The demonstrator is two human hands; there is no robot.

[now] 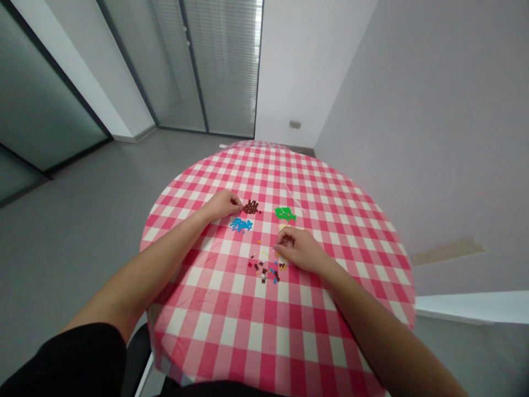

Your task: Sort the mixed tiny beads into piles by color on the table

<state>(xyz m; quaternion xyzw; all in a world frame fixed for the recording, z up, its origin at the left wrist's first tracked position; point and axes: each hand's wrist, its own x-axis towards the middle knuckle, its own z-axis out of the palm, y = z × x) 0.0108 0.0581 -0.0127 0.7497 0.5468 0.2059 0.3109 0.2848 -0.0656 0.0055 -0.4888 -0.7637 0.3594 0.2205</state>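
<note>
Head view, brown pile: small dark-brown flat plastic-looking pieces [250, 207], heaped at the left hand's fingertips, on the far side of the blue.
Left hand: bare left hand [225, 204] low at the brown pile's left edge, thumb and finger drawn near each other. Pieces this tiny probably suit a fingertip pinch better than a full grasp. Cannot tell whether one is between the tips.
Blue pile: small bright-blue pieces [241, 225], just nearer the person than the brown; the strip of cloth between likely stops the colours mixing.
Green pile: small bright-green pieces [285, 214], right of the brown and well separated from it, which probably makes each heap easy to reach alone.
Pale pieces: a little pale-yellow group [282, 226] just beyond the right hand, partly hidden by it.
Right hand: bare right hand [301, 248], fingers curled, thumb towards the index finger, over the right edge of the scatter. Grip unclear; cannot tell if it holds anything.
Mixed scatter: loose brown, blue, red and yellow bits [264, 272], nearest the person; spread thin, so single bits should be easier to pick out.
Surface: round, under a red-and-white checked cloth [231, 331].
Beyond: blind-backed glass partition [227, 60], pale wall with socket [295, 124].
</note>
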